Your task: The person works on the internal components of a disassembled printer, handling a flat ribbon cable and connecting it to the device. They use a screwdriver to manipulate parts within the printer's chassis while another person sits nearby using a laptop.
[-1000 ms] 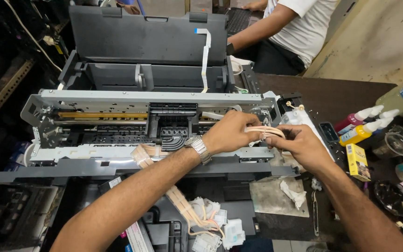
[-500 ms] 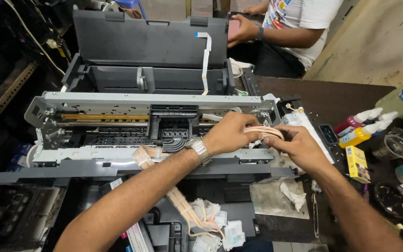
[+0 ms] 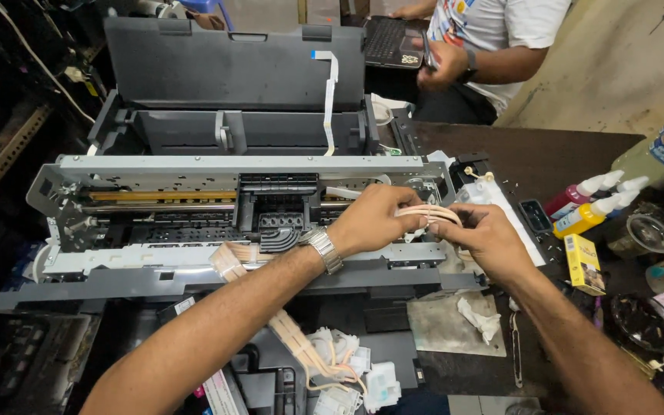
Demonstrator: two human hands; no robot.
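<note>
Even, bright overhead light, sharp centre, dim left side, wide-angle bending at the edges.

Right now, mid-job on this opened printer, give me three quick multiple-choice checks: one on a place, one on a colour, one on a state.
1. Where do the two hands meet?
A. At the printer's right end
B. Over the laptop
C. At the printer's left end

2. What colour is the small box on the table at right?
A. Blue
B. Yellow
C. White

3. How is the bundle of thin tubes held?
A. Lying loose, untouched
B. By the left hand only
C. Between both hands

Answers:
1 A: the left hand and right hand sit by the right end of the printer.
2 B: the small box beside the bottles is yellow.
3 C: the bundle of thin tubes runs from one hand's grip to the other's.
</note>
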